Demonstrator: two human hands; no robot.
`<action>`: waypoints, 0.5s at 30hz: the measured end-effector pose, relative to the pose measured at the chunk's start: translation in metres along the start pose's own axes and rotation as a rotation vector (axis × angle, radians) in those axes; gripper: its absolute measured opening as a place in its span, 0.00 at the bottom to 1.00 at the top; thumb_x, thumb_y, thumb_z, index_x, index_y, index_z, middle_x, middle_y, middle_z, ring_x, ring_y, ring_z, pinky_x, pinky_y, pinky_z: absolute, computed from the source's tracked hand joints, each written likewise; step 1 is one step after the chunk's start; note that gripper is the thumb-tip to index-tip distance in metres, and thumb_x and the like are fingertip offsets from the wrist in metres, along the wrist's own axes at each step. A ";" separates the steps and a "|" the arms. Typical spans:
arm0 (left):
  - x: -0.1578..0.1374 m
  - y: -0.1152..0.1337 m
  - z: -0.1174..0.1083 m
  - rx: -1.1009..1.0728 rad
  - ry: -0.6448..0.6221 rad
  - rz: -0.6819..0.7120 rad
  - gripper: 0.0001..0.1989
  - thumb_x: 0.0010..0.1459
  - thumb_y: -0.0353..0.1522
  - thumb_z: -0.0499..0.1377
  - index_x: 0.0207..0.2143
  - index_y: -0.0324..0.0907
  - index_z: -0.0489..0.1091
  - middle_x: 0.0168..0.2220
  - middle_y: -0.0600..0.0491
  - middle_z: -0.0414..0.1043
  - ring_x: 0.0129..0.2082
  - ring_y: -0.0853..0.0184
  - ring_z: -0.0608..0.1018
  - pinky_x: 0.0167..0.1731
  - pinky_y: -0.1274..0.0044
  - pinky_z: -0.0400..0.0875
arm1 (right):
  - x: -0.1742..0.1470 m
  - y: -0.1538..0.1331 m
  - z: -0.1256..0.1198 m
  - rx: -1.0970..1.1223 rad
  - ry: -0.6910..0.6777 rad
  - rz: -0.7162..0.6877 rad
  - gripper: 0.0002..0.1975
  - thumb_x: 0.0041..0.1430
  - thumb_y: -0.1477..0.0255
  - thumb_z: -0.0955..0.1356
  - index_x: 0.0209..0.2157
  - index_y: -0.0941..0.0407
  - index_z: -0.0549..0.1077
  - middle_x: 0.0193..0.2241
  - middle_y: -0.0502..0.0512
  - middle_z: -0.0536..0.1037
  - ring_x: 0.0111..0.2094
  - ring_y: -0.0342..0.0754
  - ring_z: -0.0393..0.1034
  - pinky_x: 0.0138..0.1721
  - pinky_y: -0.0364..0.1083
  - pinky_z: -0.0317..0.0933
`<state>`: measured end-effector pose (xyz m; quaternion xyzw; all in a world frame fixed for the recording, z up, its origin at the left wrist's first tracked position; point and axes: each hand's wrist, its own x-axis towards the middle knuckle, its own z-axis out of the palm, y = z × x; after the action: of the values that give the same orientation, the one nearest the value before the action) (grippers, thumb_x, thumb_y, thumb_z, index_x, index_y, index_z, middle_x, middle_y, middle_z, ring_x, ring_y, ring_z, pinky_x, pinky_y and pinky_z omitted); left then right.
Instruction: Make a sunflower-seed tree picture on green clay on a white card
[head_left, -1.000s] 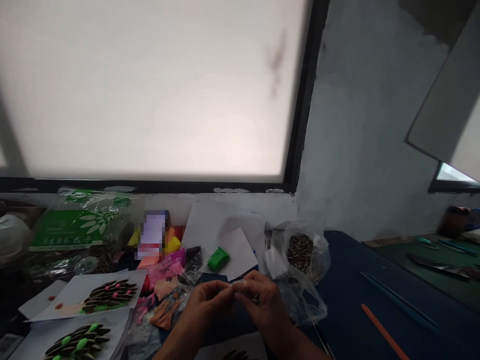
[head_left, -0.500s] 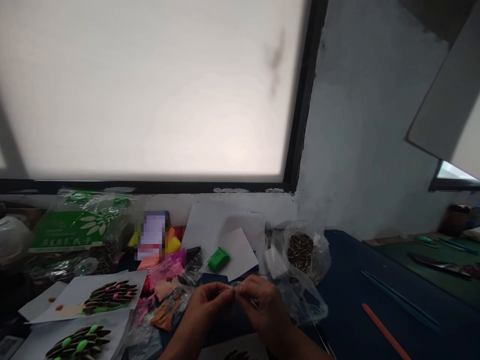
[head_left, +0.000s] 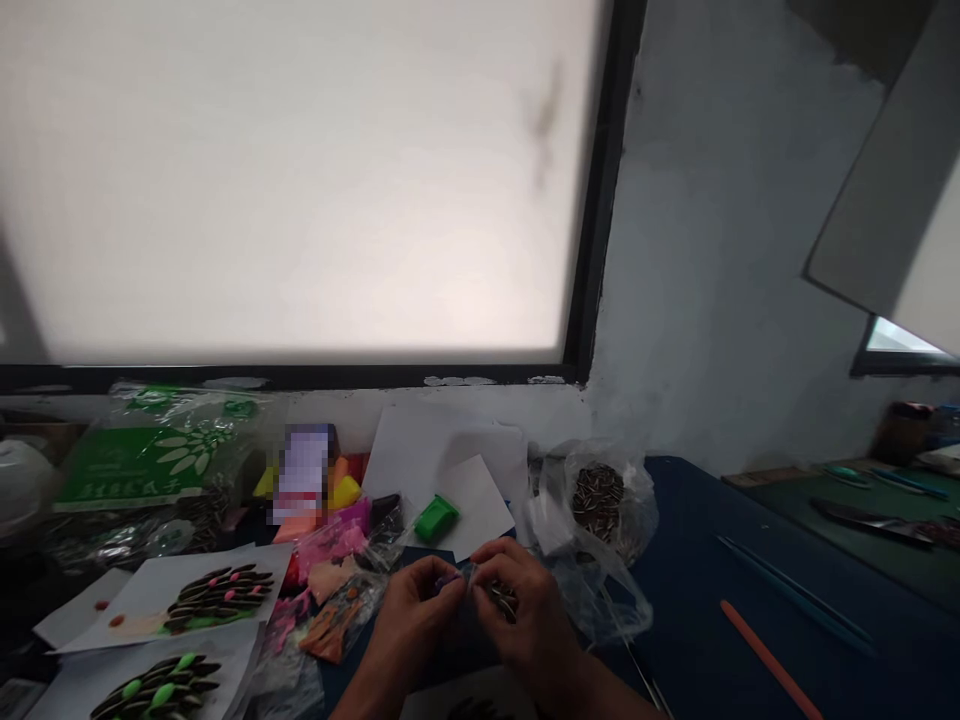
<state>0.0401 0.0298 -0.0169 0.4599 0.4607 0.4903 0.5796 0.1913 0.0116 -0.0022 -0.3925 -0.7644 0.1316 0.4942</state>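
My left hand (head_left: pixel 412 615) is closed, thumb against fingers, on a small purple lump (head_left: pixel 448 581) that looks like modelling clay. Close beside it, fingertips almost meeting, my right hand (head_left: pixel 525 610) is pinched together; a thin clear scrap seems to be at its fingertips, too small to name surely. Striped sunflower seeds (head_left: pixel 504 600) show in the gap of the right hand; whether held or lying behind cannot be told. Below the wrists lies a white sheet (head_left: pixel 480 690) with dark seeds on it, partly hidden by my forearms.
Seed-and-clay pictures (head_left: pixel 217 590) lie at left, near packs of pink and orange clay (head_left: pixel 330 630). A green clay pack (head_left: pixel 436 518) rests on white paper. Right of it stands a plastic bag of seeds (head_left: pixel 598 500). Tweezers (head_left: pixel 795 590) and an orange stick (head_left: pixel 769 655) lie farther right.
My hands have parted slightly at the fingertips. The purple lump now shows in my left fingers, and the seeds by my right hand are more visible. The view has shifted a little.
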 end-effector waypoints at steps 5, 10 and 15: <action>0.004 -0.006 -0.016 -0.133 -0.067 -0.022 0.22 0.38 0.45 0.73 0.26 0.39 0.72 0.22 0.55 0.75 0.23 0.66 0.78 0.25 0.78 0.72 | 0.004 -0.002 -0.006 0.174 0.032 0.144 0.07 0.61 0.71 0.65 0.32 0.56 0.75 0.38 0.58 0.77 0.41 0.51 0.73 0.43 0.46 0.65; 0.013 -0.021 -0.024 -0.299 -0.034 -0.041 0.28 0.37 0.43 0.75 0.38 0.39 0.73 0.32 0.47 0.80 0.24 0.63 0.80 0.26 0.75 0.73 | 0.007 -0.008 -0.010 0.431 -0.019 0.483 0.12 0.59 0.62 0.67 0.33 0.57 0.74 0.28 0.54 0.77 0.29 0.48 0.71 0.32 0.44 0.64; 0.021 -0.027 -0.025 -0.299 -0.067 -0.084 0.29 0.40 0.39 0.72 0.45 0.39 0.73 0.31 0.48 0.79 0.19 0.67 0.77 0.19 0.78 0.68 | 0.008 -0.009 -0.008 0.589 -0.033 0.588 0.10 0.53 0.65 0.70 0.32 0.57 0.72 0.28 0.52 0.77 0.24 0.43 0.67 0.30 0.43 0.62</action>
<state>0.0214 0.0500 -0.0486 0.3647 0.3819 0.5131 0.6766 0.1919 0.0102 0.0124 -0.4338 -0.5573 0.4864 0.5145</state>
